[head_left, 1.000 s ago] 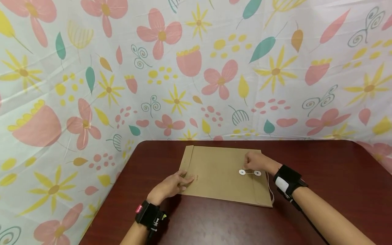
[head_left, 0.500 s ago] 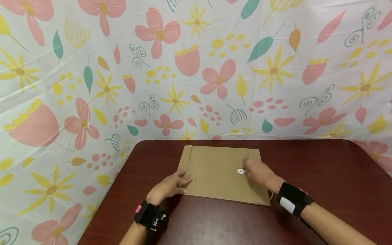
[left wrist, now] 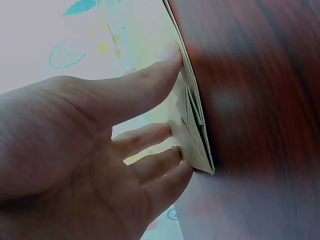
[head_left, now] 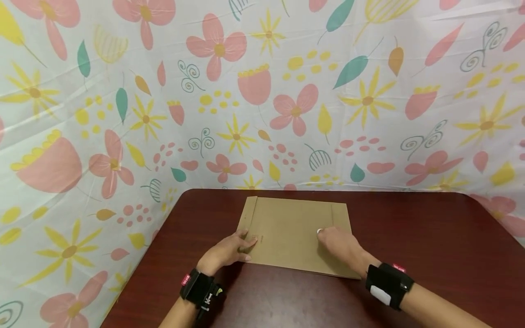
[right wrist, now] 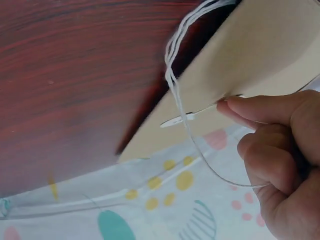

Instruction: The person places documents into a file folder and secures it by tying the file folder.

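R hand (head_left: 342, 248) curled, pinching white string (right wrist: 186, 122) by the disc (right wrist: 176, 120) on envelope (head_left: 291, 232); L hand (head_left: 229, 249) flat, fingers straight, pressing envelope's near-left corner. Envelope lies flat mid surface (head_left: 430, 246), floral cloth (head_left: 123, 114) behind

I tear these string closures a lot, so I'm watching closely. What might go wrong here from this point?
The right hand pinches the thin white string where it runs around the paper disc; a hard tug might tear the disc off the envelope. The string may also slip off or tangle. The left hand presses only the envelope's left end, so the envelope could slide on the smooth table.
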Motion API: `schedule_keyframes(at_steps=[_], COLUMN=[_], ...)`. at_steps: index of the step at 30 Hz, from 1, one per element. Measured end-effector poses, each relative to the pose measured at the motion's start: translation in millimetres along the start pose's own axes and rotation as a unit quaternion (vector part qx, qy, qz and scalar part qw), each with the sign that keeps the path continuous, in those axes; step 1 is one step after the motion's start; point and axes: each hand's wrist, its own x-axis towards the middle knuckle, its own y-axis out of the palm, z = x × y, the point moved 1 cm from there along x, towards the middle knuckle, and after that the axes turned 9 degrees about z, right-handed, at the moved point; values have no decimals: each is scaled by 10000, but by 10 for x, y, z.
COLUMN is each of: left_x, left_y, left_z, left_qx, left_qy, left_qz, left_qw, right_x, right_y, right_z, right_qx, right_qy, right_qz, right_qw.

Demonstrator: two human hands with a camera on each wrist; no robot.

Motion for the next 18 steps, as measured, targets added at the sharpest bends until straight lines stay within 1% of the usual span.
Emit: schedule_keyframes(at_steps=[2, 7, 9, 11, 14, 17, 18], left_x=[-4, 7, 8, 9, 9, 12, 13], left_y=[-3, 5, 3, -1, 0, 1, 4], left_z=[12, 45, 45, 37, 30, 33, 38], left_qx=[34, 143, 195, 224, 219, 183, 167], left_qy=[10, 8, 41, 56, 70, 58, 56], left_qz=[-3, 0, -2, 15, 10, -19, -29], left_qw=[10000, 9999, 9998, 9997, 9997, 9998, 9998], right_x=[35, 144, 200, 256, 336, 406, 426], right_y=[-11, -46, -55, -57, -55, -45, -37], right_z=[46, 131, 140, 130, 86, 12, -21], right_qx=[-68, -435, -662, -784, -698, -392, -217], right_qy=[-86, -399, -533, -676, -796, -883, -872], right_qz=[10, -214, -318, -306, -111, 214, 354], right_qw=[9999, 9980, 9959, 9942, 9943, 9951, 9953])
